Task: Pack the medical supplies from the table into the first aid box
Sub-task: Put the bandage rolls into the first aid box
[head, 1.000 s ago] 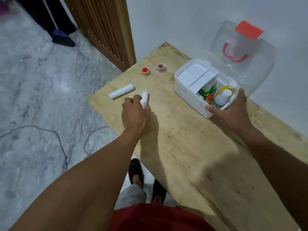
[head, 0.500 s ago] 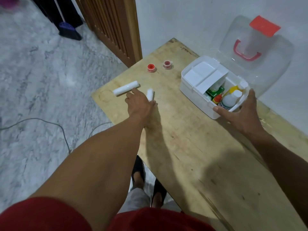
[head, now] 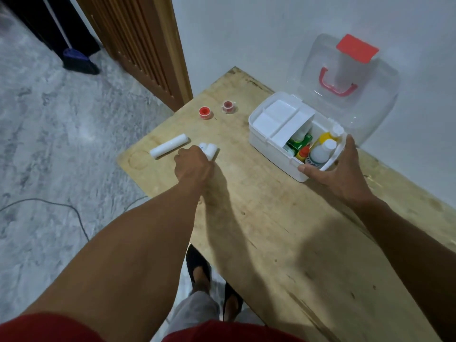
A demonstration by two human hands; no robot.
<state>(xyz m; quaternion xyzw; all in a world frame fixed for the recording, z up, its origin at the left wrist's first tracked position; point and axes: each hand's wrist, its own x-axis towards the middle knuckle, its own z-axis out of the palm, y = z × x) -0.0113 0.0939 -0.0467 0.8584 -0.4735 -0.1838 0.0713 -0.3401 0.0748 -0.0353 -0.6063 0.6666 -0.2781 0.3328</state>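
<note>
our left hand has its grip curled on a short roll at the table edge, the right hand clasping the box corner, and a loose pinch could, we judge, drop the roll to the floor.

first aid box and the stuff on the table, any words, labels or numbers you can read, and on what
None can be read.
Green packet in the box: white print, too blurred.
White bottle in the box: dark letters at the label's lower edge, cut off and too blurred.
Small roll at the left hand: a faint mark on its end, too small.
Long roll, two tape spools, lid: no text visible.
</note>
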